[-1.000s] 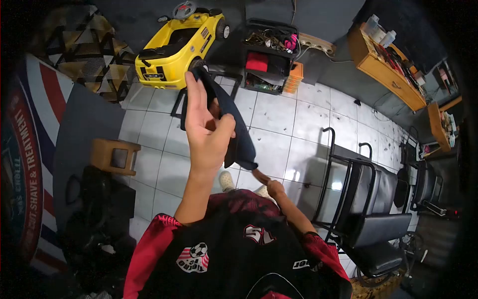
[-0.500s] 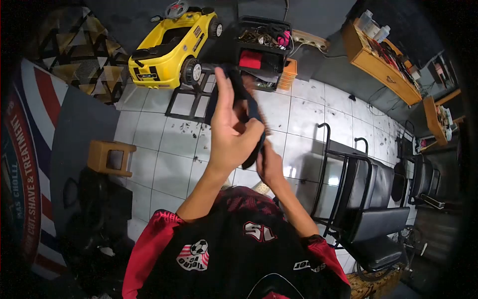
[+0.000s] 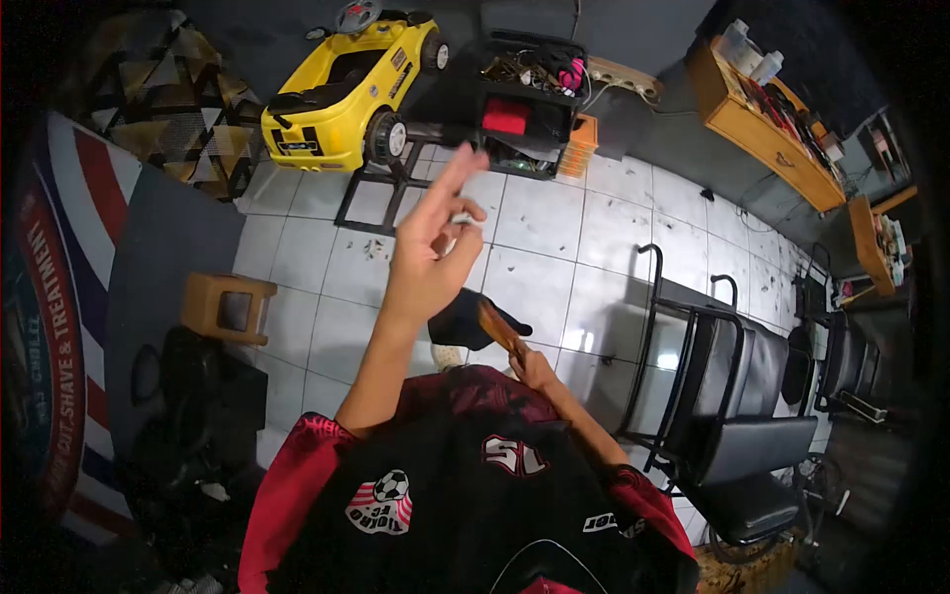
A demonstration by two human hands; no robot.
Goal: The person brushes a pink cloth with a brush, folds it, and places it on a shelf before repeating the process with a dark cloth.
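My left hand (image 3: 438,238) is raised over the tiled floor, its fingers stretched and apart, with nothing in it. Lower and to the right, my right hand (image 3: 535,369) grips a brown wooden brush (image 3: 503,330) by its lower end. The brush points up and to the left. Behind it in the view lies a soft-looking black item (image 3: 459,319), below my left hand and close by my feet. A light-coloured shoe (image 3: 447,355) shows just under that item's edge.
A yellow toy car (image 3: 341,104) stands beside a black frame (image 3: 373,201) on the floor. Further back is a black shelf cart (image 3: 522,107). A tan stool (image 3: 228,308) is at left, and black padded chairs (image 3: 737,396) at right. Dark hair-like bits dot the tiles.
My left hand has let go of the black item, which is now lower, near my feet. My right hand has drawn the brush down, away from my left hand.
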